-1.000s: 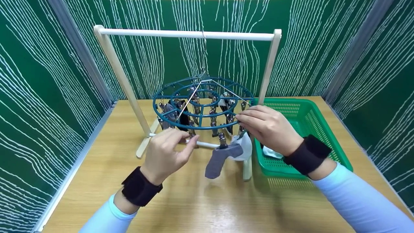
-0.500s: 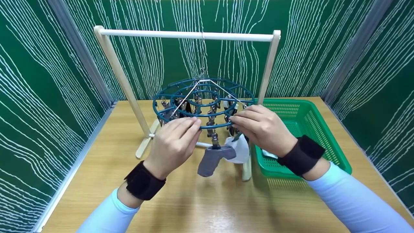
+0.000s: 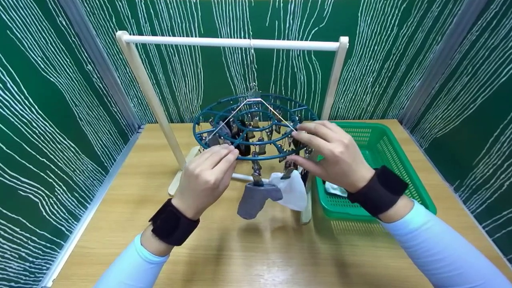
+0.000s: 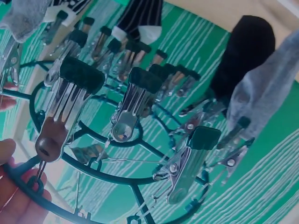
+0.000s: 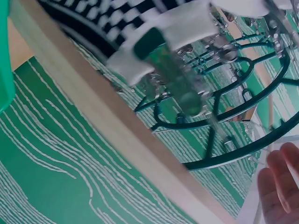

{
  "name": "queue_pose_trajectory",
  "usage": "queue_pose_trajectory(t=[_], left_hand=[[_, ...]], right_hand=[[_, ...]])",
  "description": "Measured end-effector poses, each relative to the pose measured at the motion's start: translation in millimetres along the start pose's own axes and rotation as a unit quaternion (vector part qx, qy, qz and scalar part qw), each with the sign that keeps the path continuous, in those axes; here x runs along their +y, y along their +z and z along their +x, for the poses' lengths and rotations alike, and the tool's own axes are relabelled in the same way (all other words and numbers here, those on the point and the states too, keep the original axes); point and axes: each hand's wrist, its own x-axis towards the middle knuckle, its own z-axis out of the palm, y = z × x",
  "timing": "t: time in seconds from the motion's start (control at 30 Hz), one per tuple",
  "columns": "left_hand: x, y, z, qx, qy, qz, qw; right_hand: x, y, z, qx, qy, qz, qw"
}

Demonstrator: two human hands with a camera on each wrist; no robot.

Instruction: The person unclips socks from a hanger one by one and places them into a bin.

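Round teal clip hanger [image 3: 256, 129], concentric rings [image 3: 248, 142], left fingers [image 3: 218, 156] pinching rim [image 3: 269, 158], right fingers [image 3: 315, 138] parted.

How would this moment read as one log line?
left hand: pinches round hanger | right hand: at hanger's edge | gray sock: clipped, hanging | green basket: on table

Right hand [image 5: 281, 182] near the green rack [image 5: 243, 150]. Checkered sock [image 5: 114, 31] near the wooden post [image 5: 110, 109], blurred clip [image 5: 175, 79] at its edge.

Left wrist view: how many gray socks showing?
2. One gray sock at the top-left corner; another gray sock at the right edge, beside the black sock. Both run out of frame; others may be hidden.
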Motion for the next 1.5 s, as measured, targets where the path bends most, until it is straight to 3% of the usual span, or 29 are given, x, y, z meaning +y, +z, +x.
queue_pose_trajectory(t=[0.27,0.57,0.8,0.93,1.13,1.23,1.3,1.4,1.5], left_hand=[[-6.0,3.8,-6.4,0.013,-0.025,-0.021,0.9994],[-0.4,4.0,-8.0,0.022,-0.015,-0.009,0.9996],[8.1,5.1,-11.8,0.056,0.012,-0.024,0.9981],[14.0,7.2,-12.6,0.033,-0.008,-0.058,0.9977],[22.2,10.9,-15.1,-0.055,-0.074,-0.067,0.9935],[25.5,12.2,-15.7,-0.109,-0.119,-0.094,0.9823],[26.8,12.2,-14.7,-0.147,-0.161,-0.133,0.9669],[26.5,12.7,-12.3,-0.186,-0.230,-0.214,0.9307],[24.4,13.3,-9.2,-0.203,-0.278,-0.281,0.8959]], right_hand=[[4.6,2.1,-8.8,-0.064,0.016,-0.032,0.997],[4.6,4.7,-9.8,-0.058,0.009,-0.028,0.998],[3.8,4.2,-8.8,-0.060,0.006,-0.030,0.998],[3.9,4.0,-8.4,-0.057,0.006,-0.031,0.998],[5.6,5.3,-9.7,-0.044,-0.003,-0.025,0.999],[6.0,6.1,-10.1,-0.045,-0.002,-0.026,0.999],[6.1,6.6,-10.1,-0.046,-0.001,-0.027,0.999],[5.8,7.2,-9.9,-0.048,0.000,-0.029,0.998],[5.3,7.5,-9.6,-0.050,0.001,-0.028,0.998]])
